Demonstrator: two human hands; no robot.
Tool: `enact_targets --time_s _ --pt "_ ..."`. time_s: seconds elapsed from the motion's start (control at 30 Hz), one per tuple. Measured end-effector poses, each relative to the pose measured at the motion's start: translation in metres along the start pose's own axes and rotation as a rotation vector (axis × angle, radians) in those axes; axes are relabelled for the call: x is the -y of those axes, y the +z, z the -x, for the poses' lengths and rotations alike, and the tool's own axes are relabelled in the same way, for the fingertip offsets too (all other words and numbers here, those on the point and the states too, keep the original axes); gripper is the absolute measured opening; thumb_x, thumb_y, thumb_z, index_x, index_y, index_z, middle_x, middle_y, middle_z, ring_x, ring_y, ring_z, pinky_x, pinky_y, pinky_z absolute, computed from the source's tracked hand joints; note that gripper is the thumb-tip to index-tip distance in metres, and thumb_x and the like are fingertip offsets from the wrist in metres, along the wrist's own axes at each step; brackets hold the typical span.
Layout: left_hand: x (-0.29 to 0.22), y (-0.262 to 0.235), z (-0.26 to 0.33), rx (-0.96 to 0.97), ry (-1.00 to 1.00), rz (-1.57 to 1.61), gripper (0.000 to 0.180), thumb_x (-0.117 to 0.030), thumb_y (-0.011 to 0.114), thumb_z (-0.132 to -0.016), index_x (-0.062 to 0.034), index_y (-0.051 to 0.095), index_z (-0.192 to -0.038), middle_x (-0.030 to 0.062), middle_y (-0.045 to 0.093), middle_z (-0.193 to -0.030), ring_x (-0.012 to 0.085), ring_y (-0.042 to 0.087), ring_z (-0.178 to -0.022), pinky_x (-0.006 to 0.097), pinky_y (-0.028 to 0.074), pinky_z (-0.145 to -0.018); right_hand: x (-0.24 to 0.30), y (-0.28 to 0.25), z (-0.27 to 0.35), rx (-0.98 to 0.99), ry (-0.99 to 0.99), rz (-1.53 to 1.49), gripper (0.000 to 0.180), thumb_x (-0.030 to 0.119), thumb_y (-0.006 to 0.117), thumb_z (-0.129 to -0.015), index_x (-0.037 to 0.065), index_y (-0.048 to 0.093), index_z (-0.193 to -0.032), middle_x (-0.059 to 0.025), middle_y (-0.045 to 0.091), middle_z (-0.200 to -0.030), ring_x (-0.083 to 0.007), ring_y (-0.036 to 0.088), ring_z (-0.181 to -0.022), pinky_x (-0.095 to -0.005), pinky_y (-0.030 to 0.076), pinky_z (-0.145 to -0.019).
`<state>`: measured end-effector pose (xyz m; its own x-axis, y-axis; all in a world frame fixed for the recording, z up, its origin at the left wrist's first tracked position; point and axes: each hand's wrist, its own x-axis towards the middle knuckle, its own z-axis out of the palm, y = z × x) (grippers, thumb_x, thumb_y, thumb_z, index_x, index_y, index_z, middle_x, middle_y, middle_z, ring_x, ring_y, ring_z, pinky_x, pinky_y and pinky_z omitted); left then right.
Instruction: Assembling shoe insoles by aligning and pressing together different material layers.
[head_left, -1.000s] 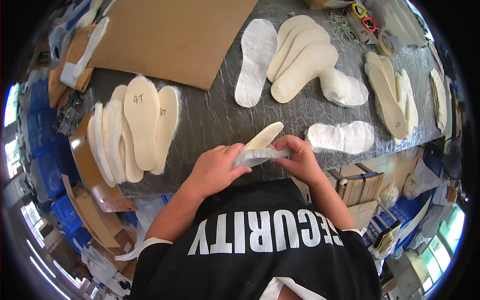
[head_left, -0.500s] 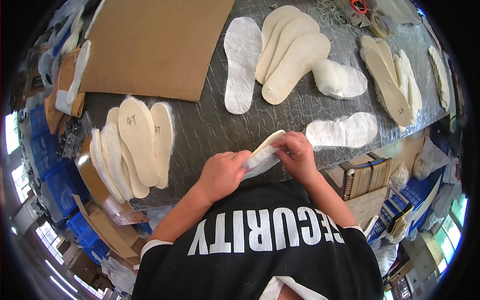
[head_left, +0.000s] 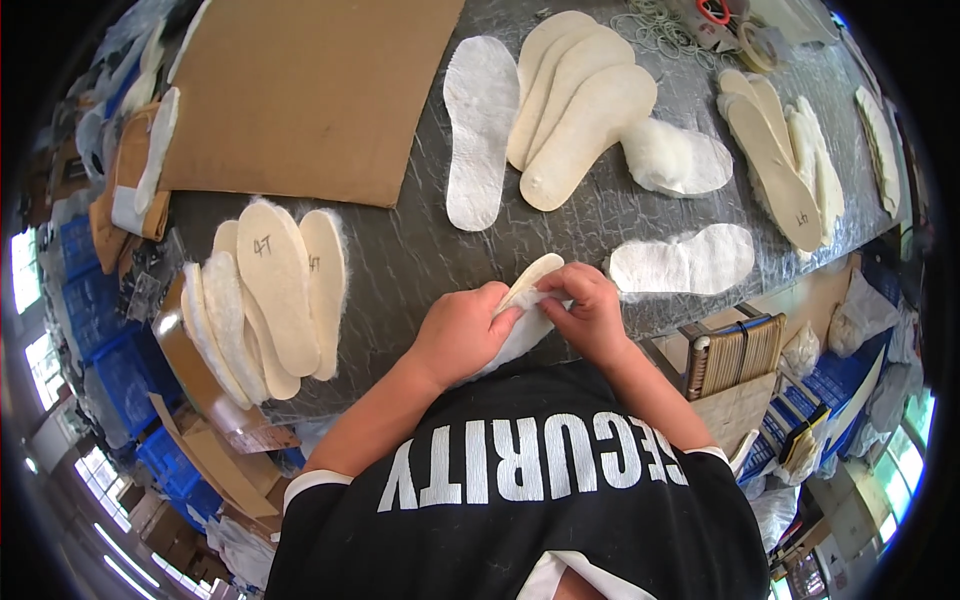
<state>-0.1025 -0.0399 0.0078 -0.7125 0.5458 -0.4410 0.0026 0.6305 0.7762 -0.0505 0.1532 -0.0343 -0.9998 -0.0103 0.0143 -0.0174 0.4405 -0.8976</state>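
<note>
A cream insole [head_left: 536, 274] with a white fleecy layer [head_left: 518, 338] is between my hands, close to my body at the table's near edge. My left hand [head_left: 465, 330] grips its left side, thumb over the white layer. On the other side, my right hand [head_left: 590, 308] pinches the white layer's edge near the insole's upper end. Part of the insole is hidden by my fingers. Just right of my right hand lies a white fleecy insole [head_left: 682, 262]. Farther off are a flat white insole [head_left: 482, 130] and a fan of cream insoles [head_left: 595, 130].
A pile of fleece-backed insoles [head_left: 275, 290] lies at the left, below a large cardboard sheet [head_left: 300, 95]. At the right are a bundled white fleece piece [head_left: 680, 160] and more insoles [head_left: 775, 170]. Rubber bands [head_left: 660, 35] and a tape roll [head_left: 762, 48] sit far right.
The insole has shifted slightly left and tilted more upright. My left hand has moved up along it, and more of the white layer shows below my fingers.
</note>
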Motion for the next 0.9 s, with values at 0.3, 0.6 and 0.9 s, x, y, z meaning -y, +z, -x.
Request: enact_targets --time_s 0.3,0.6,0.9 --pt "-0.001 -0.003 0.008 -0.036 0.100 -0.184 0.014 -0.015 0.063 -0.083 -0.0033 0.062 -0.089 0.0183 0.061 -0.071 0.0371 0.061 -0.067 0.043 0.046 -0.058 0.017 -0.017 0.002 0.157 0.197 -0.205 0.036 0.008 0.084 -0.066 0.002 0.067 -0.097 -0.0124 0.069 -0.097 -0.0239 0.068 -0.086 -0.0310 0.053 -0.075" --pt "-0.008 -0.014 0.018 -0.005 0.165 -0.229 0.012 -0.013 0.065 -0.080 -0.0044 0.062 -0.088 0.0159 0.062 -0.070 0.0347 0.061 -0.066 0.043 0.046 -0.057 0.021 -0.024 0.003 0.079 0.128 -0.167 0.025 0.000 0.078 -0.069 0.003 0.069 -0.092 -0.0068 0.061 -0.085 -0.0187 0.062 -0.076 -0.0277 0.050 -0.067" --pt "-0.009 -0.015 0.024 -0.018 0.246 -0.230 0.017 -0.011 0.067 -0.079 -0.0061 0.066 -0.095 0.0133 0.062 -0.069 0.0316 0.062 -0.064 0.040 0.048 -0.057 0.023 -0.023 0.006 0.069 0.140 -0.118 0.016 -0.001 0.073 -0.072 0.002 0.067 -0.086 -0.0110 0.062 -0.084 -0.0267 0.063 -0.075 -0.0337 0.051 -0.064"
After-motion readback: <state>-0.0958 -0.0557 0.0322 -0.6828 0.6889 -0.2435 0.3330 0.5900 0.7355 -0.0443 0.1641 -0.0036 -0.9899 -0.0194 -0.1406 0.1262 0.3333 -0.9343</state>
